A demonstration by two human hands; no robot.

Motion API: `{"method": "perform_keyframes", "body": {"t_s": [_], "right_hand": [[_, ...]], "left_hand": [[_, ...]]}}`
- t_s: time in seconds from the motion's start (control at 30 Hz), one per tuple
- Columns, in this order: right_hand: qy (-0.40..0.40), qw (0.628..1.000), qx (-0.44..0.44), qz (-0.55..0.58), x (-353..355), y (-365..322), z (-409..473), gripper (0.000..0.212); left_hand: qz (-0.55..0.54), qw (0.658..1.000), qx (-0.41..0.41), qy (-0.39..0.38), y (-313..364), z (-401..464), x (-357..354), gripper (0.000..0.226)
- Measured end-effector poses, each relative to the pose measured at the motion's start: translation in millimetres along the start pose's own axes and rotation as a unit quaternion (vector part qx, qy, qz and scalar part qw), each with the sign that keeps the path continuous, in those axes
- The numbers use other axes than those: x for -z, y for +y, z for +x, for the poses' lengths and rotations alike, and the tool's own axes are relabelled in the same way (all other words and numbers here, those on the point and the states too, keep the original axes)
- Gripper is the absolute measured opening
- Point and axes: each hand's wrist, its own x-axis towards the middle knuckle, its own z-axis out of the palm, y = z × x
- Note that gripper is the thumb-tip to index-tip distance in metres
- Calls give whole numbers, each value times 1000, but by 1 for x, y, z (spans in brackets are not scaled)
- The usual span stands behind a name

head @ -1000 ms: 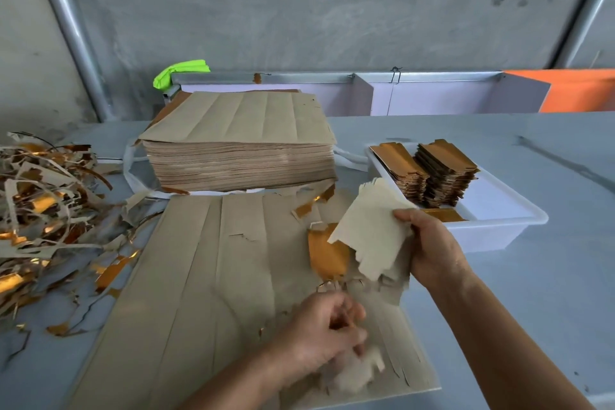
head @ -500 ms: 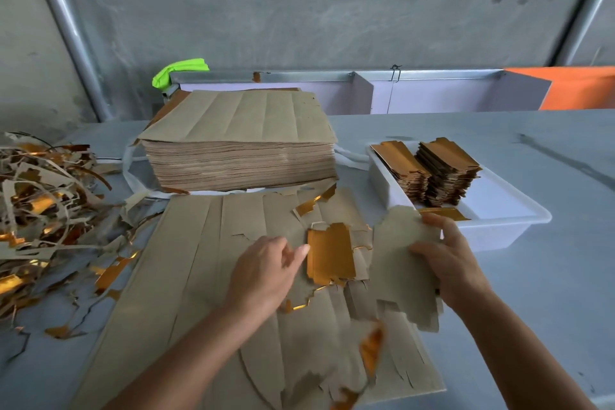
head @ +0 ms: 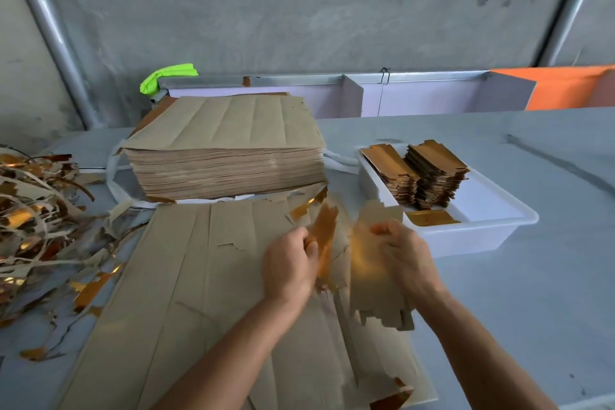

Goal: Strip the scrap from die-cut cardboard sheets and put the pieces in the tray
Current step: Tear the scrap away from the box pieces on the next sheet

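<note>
Hands meet over the far right part of the die-cut sheet [head: 206,293] lying flat on the grey table [head: 532,276]. The left hand [head: 289,268] curls its fingers and thumb round a gold-faced piece [head: 324,233], tilted up on edge and blurred. The right hand [head: 404,258] grips a small bundle of brown pieces [head: 376,293], which hangs down below the fingers just right of the sheet. Just right of and beyond that hand sits the white tray [head: 466,240], with two stacks of gold pieces [head: 432,173] at its far end and a single piece flat in front of them. Beyond the sheet stands a thick stack of uncut sheets [head: 226,156]. Scrap strips [head: 36,220] lie heaped at the left.
</note>
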Motion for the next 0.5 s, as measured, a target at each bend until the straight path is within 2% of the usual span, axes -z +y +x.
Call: {"method": "perform_keyframes", "body": {"t_s": [0.1, 0.2, 0.27, 0.33, 0.4, 0.43, 0.5], "right_hand": [[-34, 997, -13, 68, -15, -11, -6, 20], [-38, 985, -41, 162, -27, -12, -12, 22], [-15, 983, -68, 173, -23, -8, -12, 5], [5, 982, -81, 168, -13, -3, -11, 25], [-13, 981, -69, 181, -4, 1, -12, 29], [-33, 981, -55, 182, -1, 2, -13, 29], [-72, 985, -22, 158, 2, 0, -16, 29]], "left_hand": [[-2, 995, -96, 13, 20, -25, 1, 13], [-66, 982, -177, 4, 33, -49, -6, 16], [-101, 975, -192, -38, 34, -59, -8, 21], [-123, 973, -179, -80, 26, -57, -7, 29], [-141, 982, -124, -38, 12, -44, -5, 25], [-111, 989, -95, -6, 6, -32, -5, 23], [-27, 998, -55, -12, -4, -7, -4, 48]]}}
